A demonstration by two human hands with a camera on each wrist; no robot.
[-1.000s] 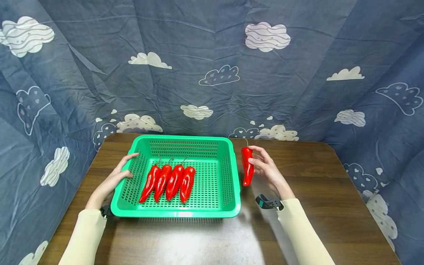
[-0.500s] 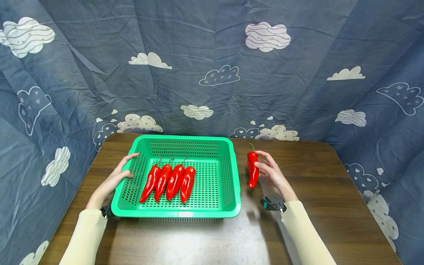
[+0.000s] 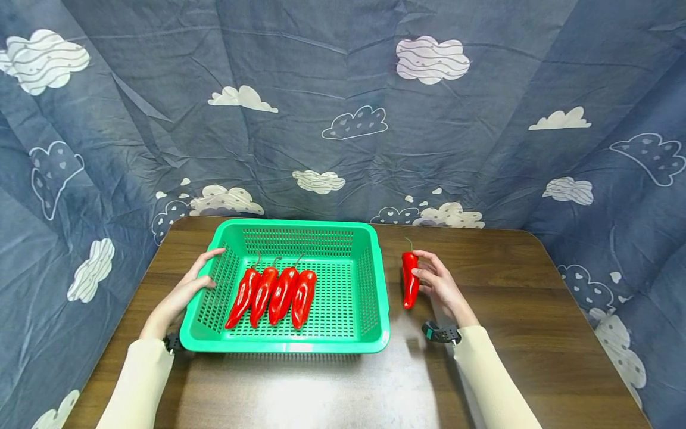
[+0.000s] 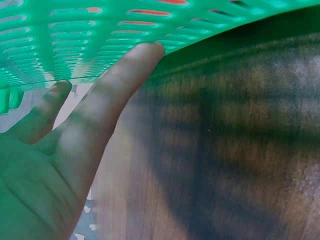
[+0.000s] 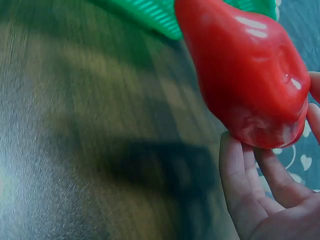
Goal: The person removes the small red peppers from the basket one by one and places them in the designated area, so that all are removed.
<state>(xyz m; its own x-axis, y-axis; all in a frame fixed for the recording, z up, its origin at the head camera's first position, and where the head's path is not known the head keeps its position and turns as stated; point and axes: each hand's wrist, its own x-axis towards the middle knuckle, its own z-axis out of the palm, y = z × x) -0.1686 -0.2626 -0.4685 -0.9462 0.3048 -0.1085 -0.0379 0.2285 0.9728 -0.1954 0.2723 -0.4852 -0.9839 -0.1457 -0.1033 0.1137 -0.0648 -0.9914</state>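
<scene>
A red pepper [image 3: 409, 280] with a thin green stem is pinched in my right hand [image 3: 440, 286], just right of the basket. It points stem-away in the head view. The right wrist view shows the same pepper [image 5: 245, 75] close up, fingertips against its side. Over the left rim of a green plastic basket [image 3: 289, 347] goes my left hand [image 3: 179, 301], gripping its wall. The left wrist view has fingers [image 4: 115, 85] against the basket's slotted outside [image 4: 60, 35]. Several red peppers [image 3: 283, 295] lie side by side in the basket's left and middle.
The basket stands on a brown wooden table [image 3: 498, 298]. Bare tabletop lies to its right and in front. A blue-grey curtain [image 3: 343, 89] with white clouds hangs behind the table's far edge and along both sides.
My right hand has moved a little to the right and nearer me with the pepper, away from the basket's right rim. The left hand and basket have stayed put.
</scene>
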